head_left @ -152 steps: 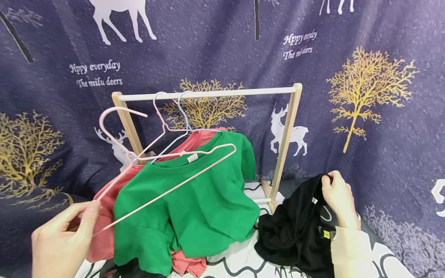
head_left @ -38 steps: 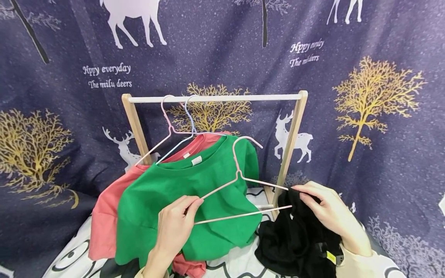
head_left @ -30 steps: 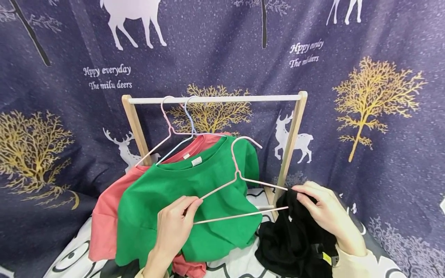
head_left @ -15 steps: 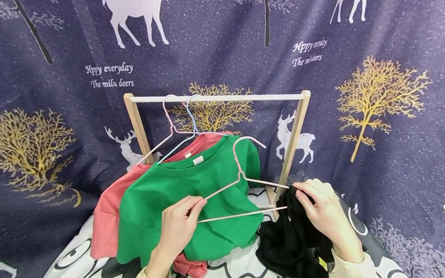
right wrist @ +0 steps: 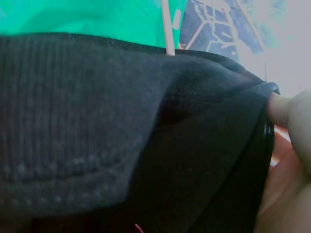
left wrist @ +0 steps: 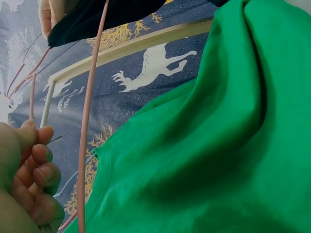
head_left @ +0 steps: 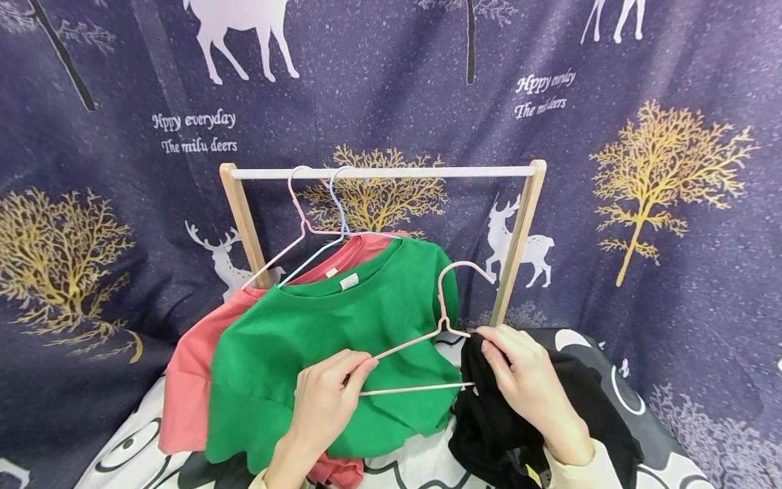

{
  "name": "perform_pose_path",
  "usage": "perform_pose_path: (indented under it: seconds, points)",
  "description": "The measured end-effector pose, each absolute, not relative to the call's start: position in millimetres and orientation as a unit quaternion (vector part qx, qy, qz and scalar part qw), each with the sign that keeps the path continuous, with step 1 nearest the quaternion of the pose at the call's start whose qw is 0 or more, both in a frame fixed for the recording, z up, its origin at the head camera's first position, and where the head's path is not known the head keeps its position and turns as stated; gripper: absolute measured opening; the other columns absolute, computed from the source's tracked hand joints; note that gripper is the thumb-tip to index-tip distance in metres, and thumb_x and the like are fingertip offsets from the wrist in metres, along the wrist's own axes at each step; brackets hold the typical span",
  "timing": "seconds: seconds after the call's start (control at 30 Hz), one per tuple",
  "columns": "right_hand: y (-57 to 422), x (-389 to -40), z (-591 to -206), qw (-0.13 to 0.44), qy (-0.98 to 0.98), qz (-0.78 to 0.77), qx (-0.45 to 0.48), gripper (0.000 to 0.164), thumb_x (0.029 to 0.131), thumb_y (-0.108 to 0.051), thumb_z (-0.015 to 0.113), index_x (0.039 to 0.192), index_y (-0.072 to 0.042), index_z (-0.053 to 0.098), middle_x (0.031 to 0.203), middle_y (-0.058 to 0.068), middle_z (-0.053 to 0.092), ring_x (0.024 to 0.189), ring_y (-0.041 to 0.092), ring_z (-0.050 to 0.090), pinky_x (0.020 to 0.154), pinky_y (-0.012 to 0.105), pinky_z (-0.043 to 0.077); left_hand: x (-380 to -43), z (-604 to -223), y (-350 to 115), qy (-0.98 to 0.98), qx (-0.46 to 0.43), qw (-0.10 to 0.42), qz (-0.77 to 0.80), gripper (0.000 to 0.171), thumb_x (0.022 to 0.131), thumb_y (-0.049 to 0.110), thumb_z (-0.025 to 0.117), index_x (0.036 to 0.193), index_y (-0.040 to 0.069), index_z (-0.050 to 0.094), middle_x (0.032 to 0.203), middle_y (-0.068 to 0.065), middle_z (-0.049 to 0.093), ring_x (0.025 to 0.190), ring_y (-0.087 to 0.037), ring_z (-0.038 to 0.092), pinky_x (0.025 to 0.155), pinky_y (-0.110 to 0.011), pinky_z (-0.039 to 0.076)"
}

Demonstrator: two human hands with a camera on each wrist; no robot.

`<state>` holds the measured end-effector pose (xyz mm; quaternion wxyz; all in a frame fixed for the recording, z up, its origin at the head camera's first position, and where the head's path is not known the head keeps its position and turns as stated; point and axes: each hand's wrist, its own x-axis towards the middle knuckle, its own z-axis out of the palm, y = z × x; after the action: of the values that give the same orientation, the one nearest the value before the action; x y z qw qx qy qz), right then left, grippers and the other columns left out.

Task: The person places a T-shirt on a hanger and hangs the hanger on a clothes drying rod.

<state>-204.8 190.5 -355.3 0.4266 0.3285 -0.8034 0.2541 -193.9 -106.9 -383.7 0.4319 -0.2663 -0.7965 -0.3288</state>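
Observation:
A pink clothes hanger [head_left: 411, 343] is held at its left arm by my left hand [head_left: 330, 394], thumb and fingers pinching the rod. Its right end runs inside the black garment [head_left: 489, 414], which covers most of that arm. My right hand [head_left: 525, 380] pinches the garment's edge close to the hanger's neck. In the right wrist view, the ribbed black cloth [right wrist: 73, 111] fills most of the picture and the hanger's rod [right wrist: 168, 29] passes behind its edge. From the left wrist, the long lower bar [left wrist: 88, 111] crosses in front of the green shirt [left wrist: 204, 136].
Behind the hands stands a small rack with a white rail [head_left: 391, 172] and wooden posts [head_left: 519, 238]. A green shirt [head_left: 318, 339] on a blue hanger and a red shirt [head_left: 189, 380] on a pink hanger hang there. A patterned cloth [head_left: 409, 468] lies underneath.
The left hand brought the hanger from the left over to the black garment. Since then the right hand has drawn the garment leftward along the hanger's right arm, covering more of it.

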Motion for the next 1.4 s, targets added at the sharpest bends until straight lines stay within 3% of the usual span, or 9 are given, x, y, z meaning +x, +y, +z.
perform_pose_path:
  seconds: [0.17,0.57,0.73,0.93,1.07,1.2,1.3,1.4]
  points:
    - [187.9,-204.9,-356.4,0.434,-0.803,0.248,0.325,0.028,0.104,-0.024,0.048,0.105,-0.005,0.069,0.092,0.003,0.066,0.076,0.022,0.059,0.071,0.033,0.043,-193.6,-385.4,-102.8,-0.795,-0.268,0.435,-0.327,0.009,0.093,0.028,0.068,0.087,0.024,0.074,0.075,0.02,0.06,0.055,0.008,0.044,0.049,-0.009,0.031]
    - [179.8,-203.7,-358.5,0.435,-0.809,0.24,0.313,0.016,0.096,-0.012,0.056,0.105,-0.006,0.069,0.089,0.001,0.066,0.069,0.02,0.057,0.064,0.031,0.042,-192.1,-389.7,-96.1,-0.804,-0.264,0.423,-0.324,0.008,0.092,0.027,0.07,0.086,0.024,0.073,0.076,0.02,0.061,0.058,0.008,0.047,0.051,-0.01,0.035]
    - [179.9,-202.8,-359.6,0.438,-0.81,0.236,0.311,0.023,0.101,-0.021,0.051,0.104,-0.007,0.069,0.09,0.001,0.066,0.068,0.02,0.057,0.064,0.031,0.042,-191.2,-390.3,-94.4,-0.809,-0.266,0.408,-0.329,0.004,0.09,0.023,0.073,0.085,0.024,0.073,0.077,0.02,0.061,0.058,0.008,0.045,0.052,-0.01,0.035]
    - [182.0,-205.5,-358.0,0.435,-0.802,0.244,0.329,0.036,0.105,-0.032,0.044,0.104,-0.007,0.07,0.091,0.0,0.066,0.075,0.021,0.059,0.071,0.033,0.043,-191.5,-387.5,-95.3,-0.821,-0.262,0.367,-0.35,0.006,0.092,0.022,0.071,0.087,0.025,0.071,0.074,0.024,0.052,0.058,0.007,0.042,0.053,-0.012,0.035]
    - [181.9,-206.9,-357.7,0.431,-0.799,0.246,0.34,0.04,0.106,-0.034,0.041,0.103,-0.006,0.069,0.09,0.0,0.066,0.077,0.021,0.059,0.073,0.032,0.042,-190.5,-383.9,-95.9,-0.82,-0.276,0.355,-0.354,0.005,0.095,0.022,0.067,0.097,0.025,0.069,0.086,0.021,0.058,0.074,0.001,0.052,0.066,-0.019,0.041]
    - [185.1,-206.8,-356.3,0.426,-0.802,0.25,0.335,0.042,0.106,-0.035,0.041,0.104,-0.005,0.07,0.091,0.001,0.067,0.078,0.021,0.059,0.074,0.031,0.04,-187.6,-378.6,-90.6,-0.781,-0.325,0.405,-0.347,0.008,0.095,0.017,0.065,0.102,0.02,0.069,0.1,0.01,0.063,0.093,-0.012,0.057,0.08,-0.03,0.041]
    - [188.1,-209.1,-353.7,0.431,-0.8,0.253,0.333,0.032,0.104,-0.028,0.048,0.105,-0.005,0.07,0.092,0.003,0.067,0.077,0.022,0.058,0.073,0.031,0.04,-183.8,-375.9,-84.9,-0.742,-0.374,0.431,-0.351,0.009,0.098,0.016,0.06,0.1,0.015,0.069,0.1,0.004,0.062,0.095,-0.018,0.057,0.084,-0.03,0.041]
    - [192.4,-213.5,-349.8,0.445,-0.791,0.251,0.337,0.017,0.096,-0.012,0.058,0.104,-0.004,0.07,0.091,0.004,0.067,0.075,0.023,0.059,0.07,0.032,0.041,-182.2,-376.5,-76.8,-0.734,-0.422,0.412,-0.337,0.013,0.1,0.016,0.056,0.099,0.014,0.069,0.1,0.004,0.061,0.094,-0.016,0.056,0.09,-0.025,0.041]
